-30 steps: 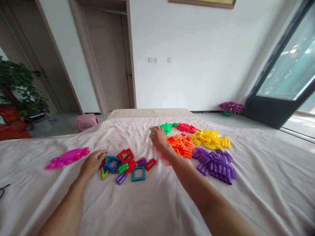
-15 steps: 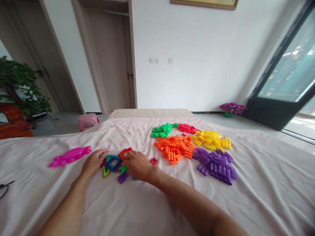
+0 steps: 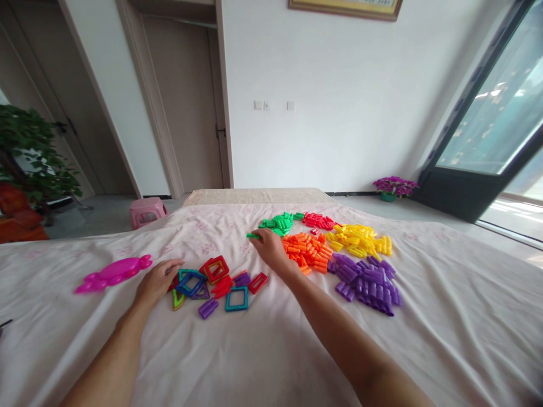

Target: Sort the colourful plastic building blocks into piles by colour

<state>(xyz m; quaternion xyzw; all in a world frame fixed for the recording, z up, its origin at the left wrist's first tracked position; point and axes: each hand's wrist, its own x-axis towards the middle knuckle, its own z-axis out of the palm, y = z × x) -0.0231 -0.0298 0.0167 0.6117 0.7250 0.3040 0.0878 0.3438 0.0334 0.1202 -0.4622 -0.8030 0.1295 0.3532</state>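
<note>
My right hand (image 3: 271, 249) pinches a small green plastic block (image 3: 253, 236) above the cloth, just left of the orange blocks (image 3: 307, 249) and in front of the pile of green blocks (image 3: 278, 223). My left hand (image 3: 159, 281) rests at the left edge of a mixed heap, fingers loosely apart and touching or close to its outer pieces. In that heap lie a blue square magnetic tile (image 3: 190, 284), a red square tile (image 3: 216, 269) and a yellow-green tile (image 3: 179, 299). Nearer me are a teal square frame (image 3: 236, 299) and a purple block (image 3: 208, 308).
Sorted piles of red (image 3: 318, 221), yellow (image 3: 358, 240) and purple blocks (image 3: 371, 285) spread to the right. A pink candy-shaped plastic piece (image 3: 114, 273) lies left of my left hand. A wrinkled pale cloth (image 3: 254, 362) covers the surface. Beyond it stands a pink stool (image 3: 147, 212).
My right hand has moved from the mixed heap, away and to the right, carrying a green block toward the green pile. More of the heap now shows. My left hand stays by it.
</note>
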